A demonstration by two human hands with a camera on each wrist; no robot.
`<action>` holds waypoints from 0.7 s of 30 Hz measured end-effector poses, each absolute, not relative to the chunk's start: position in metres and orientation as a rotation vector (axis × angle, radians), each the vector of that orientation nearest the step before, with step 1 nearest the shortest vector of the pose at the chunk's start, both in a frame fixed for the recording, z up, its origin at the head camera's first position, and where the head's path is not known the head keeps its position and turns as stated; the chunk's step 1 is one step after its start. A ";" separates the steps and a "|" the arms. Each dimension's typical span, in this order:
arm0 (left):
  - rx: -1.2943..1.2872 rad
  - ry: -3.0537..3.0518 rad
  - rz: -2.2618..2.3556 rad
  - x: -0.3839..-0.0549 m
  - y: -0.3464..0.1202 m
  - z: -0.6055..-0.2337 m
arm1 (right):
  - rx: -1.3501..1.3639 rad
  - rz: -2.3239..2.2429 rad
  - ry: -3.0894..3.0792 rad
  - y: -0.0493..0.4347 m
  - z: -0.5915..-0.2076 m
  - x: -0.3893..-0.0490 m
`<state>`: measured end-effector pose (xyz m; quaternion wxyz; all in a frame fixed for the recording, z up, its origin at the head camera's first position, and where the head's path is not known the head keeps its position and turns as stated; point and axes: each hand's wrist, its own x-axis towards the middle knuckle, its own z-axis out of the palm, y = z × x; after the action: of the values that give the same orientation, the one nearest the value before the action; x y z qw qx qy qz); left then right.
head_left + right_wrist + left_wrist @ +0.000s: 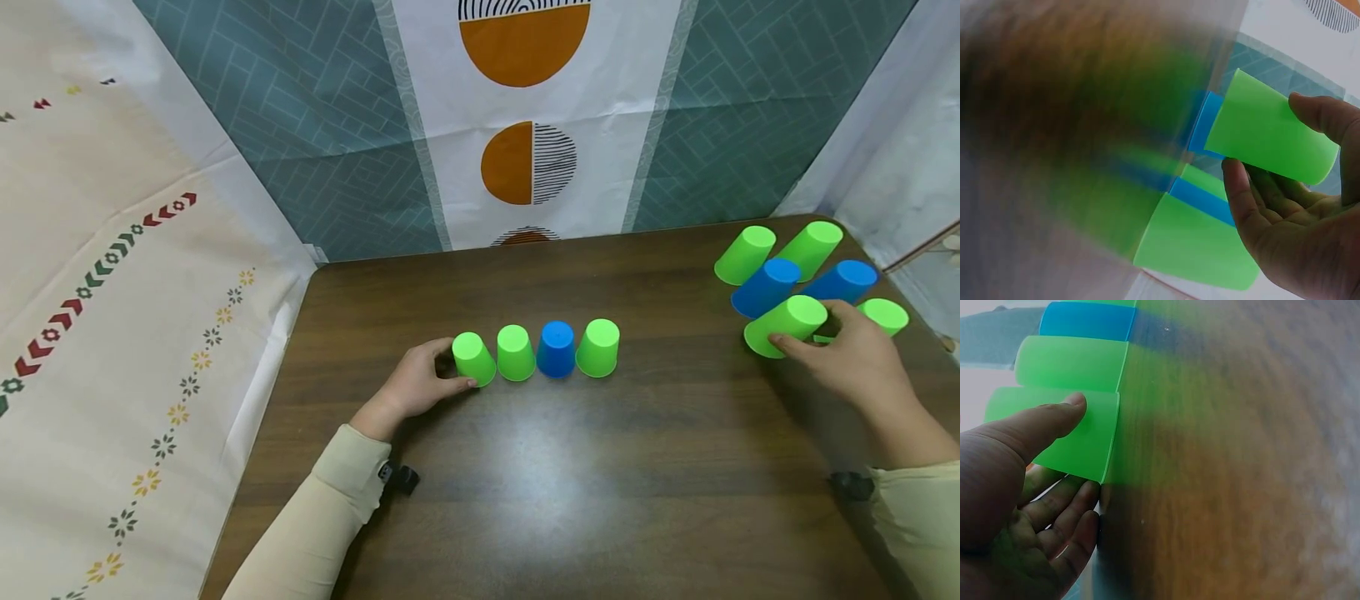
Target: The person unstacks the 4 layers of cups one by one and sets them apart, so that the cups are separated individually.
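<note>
Upside-down plastic cups stand in a short row on the table. My left hand (414, 382) holds the leftmost green cup (474, 360), its thumb on the near side and its fingers at the left. To the right of that cup come another green cup (516, 354), a blue cup (557, 350) and a green cup (597, 350). At the far right, my right hand (858, 358) grips a green cup (1266, 125) between thumb and fingers. In the right wrist view its rim appears slightly off the table. A second green cup (1197, 244) stands beside it.
Behind the gripped cup stand two blue cups (767, 287) and, farther back, two green cups (745, 256), near the table's back right corner. The brown wooden table (540, 483) meets a patterned cloth (315, 108) at its back edge. White cloth (150, 333) hangs at the left.
</note>
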<state>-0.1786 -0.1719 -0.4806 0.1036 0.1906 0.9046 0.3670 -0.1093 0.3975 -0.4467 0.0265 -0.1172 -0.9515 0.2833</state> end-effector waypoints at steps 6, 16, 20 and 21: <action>0.556 2.669 1.073 -0.179 -0.172 -0.481 | -0.358 0.863 -2.955 0.404 -0.448 -0.107; 0.562 2.664 1.084 -0.178 -0.172 -0.480 | -0.361 0.844 -2.968 0.410 -0.451 -0.105; 0.565 2.661 1.090 -0.178 -0.172 -0.479 | -0.359 0.842 -2.979 0.410 -0.452 -0.106; 0.564 2.663 1.089 -0.178 -0.172 -0.480 | -0.358 0.841 -2.980 0.410 -0.452 -0.106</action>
<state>-0.1780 -0.1721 -0.4797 0.1049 0.1912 0.9033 0.3695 -0.1061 0.4104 -0.4517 0.0123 -0.1147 -0.9560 0.2697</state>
